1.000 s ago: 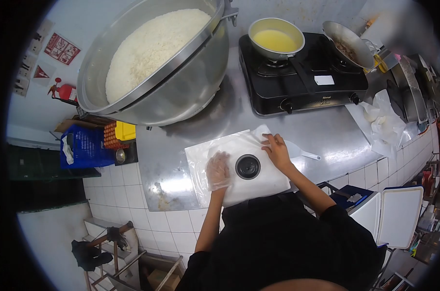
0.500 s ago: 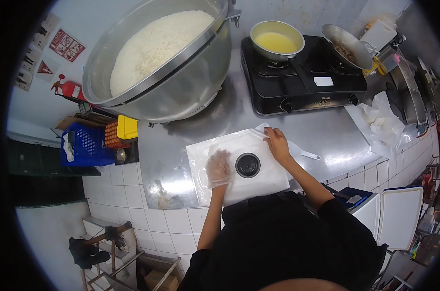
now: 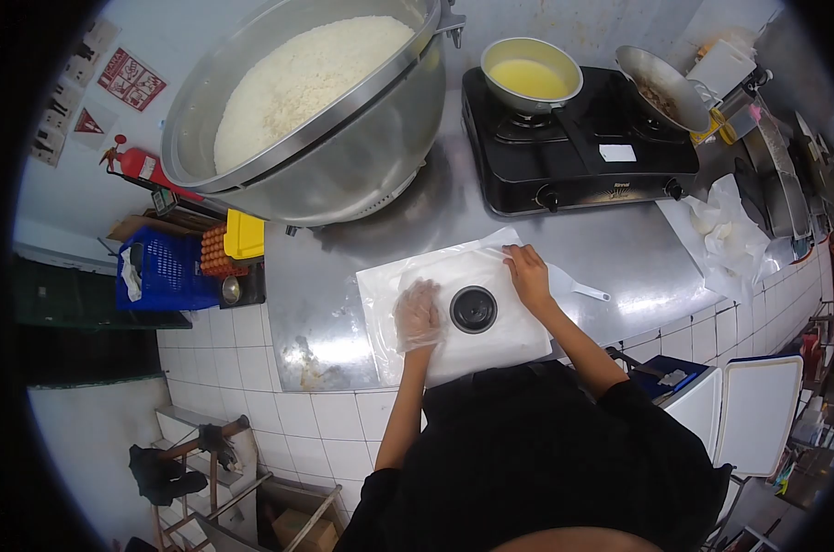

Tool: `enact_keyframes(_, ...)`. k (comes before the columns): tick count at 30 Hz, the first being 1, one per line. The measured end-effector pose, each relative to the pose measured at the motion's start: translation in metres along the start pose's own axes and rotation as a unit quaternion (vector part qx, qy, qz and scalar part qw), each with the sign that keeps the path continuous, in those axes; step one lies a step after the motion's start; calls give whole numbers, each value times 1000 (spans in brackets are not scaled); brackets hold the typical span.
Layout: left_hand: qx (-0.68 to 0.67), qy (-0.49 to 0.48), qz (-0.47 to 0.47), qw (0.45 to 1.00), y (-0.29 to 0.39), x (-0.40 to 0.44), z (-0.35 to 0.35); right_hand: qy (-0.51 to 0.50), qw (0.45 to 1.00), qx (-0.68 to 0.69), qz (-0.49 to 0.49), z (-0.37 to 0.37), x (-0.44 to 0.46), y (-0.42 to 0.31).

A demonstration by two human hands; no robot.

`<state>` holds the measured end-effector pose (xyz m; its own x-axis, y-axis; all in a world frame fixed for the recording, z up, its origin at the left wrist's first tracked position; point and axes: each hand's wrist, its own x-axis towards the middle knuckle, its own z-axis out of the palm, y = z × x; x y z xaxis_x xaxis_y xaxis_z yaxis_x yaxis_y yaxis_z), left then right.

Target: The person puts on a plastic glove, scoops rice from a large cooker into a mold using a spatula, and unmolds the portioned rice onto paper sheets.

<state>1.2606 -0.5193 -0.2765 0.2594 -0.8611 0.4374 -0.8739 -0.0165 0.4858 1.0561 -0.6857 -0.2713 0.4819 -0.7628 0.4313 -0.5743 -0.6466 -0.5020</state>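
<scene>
My left hand point(image 3: 419, 316), in a clear plastic glove, lies flat on a stack of white wrapping sheets point(image 3: 389, 283) with its fingers stretched. Just right of it a round black bowl-like piece point(image 3: 474, 309) rests on the sheets, seen from above. My bare right hand point(image 3: 528, 273) is at the stack's far right corner, fingers bent and pinching the edge of the top sheet. Beside that hand lies a white paddle point(image 3: 584, 288) with a long handle, its blade partly hidden by the hand.
A large metal pot of rice point(image 3: 316, 184) stands back left on the steel table point(image 3: 329, 327). A black two-burner stove point(image 3: 573, 170) carries a pan of yellow liquid point(image 3: 534, 75) and a wok point(image 3: 661, 90). Crumpled white paper point(image 3: 730, 230) lies at the right.
The view has shifted slightly. Both hands stay in nearly the same places on the sheets, and the black piece has not visibly moved on them.
</scene>
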Motion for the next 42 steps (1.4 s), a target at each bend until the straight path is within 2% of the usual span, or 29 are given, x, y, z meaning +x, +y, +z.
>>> enact_keyframes(2, 5, 5, 5, 1000, 0, 0, 0, 25, 999, -27, -30, -5, 5, -3)
enact_keyframes(5, 9, 5, 7, 1000, -2, 0, 2, -12, 1000, 4, -15, -22, 2, 0)
enact_keyframes(8, 6, -9, -6, 1000, 2, 1, -1, -133, 962, 214, 109, -45, -22, 2)
enact_keyframes(11, 0, -2, -3, 1000, 3, 2, -1, -296, 899, 247, 210, -84, -49, -13)
enact_keyframes(17, 1, -13, 5, 1000, 4, 3, -4, -257, 888, 236, 300, -86, -102, -16)
enact_keyframes(23, 3, -7, 2, 1000, 3, 2, -1, -226, 899, 189, 324, -82, -93, -33)
enact_keyframes(29, 21, -6, -3, 1000, 3, 1, 1, -261, 873, 134, 391, -80, -80, -39)
enact_keyframes(32, 12, 1, 2, 1000, 2, 0, 2, -276, 868, 109, 399, -77, -77, -36)
enact_keyframes(35, 8, 5, 15, 1000, -1, 0, 3, -246, 877, 117, 397, -70, -81, -27)
enact_keyframes(42, 30, 0, 18, 999, -1, -2, 3, -263, 896, 77, 350, -63, -82, -15)
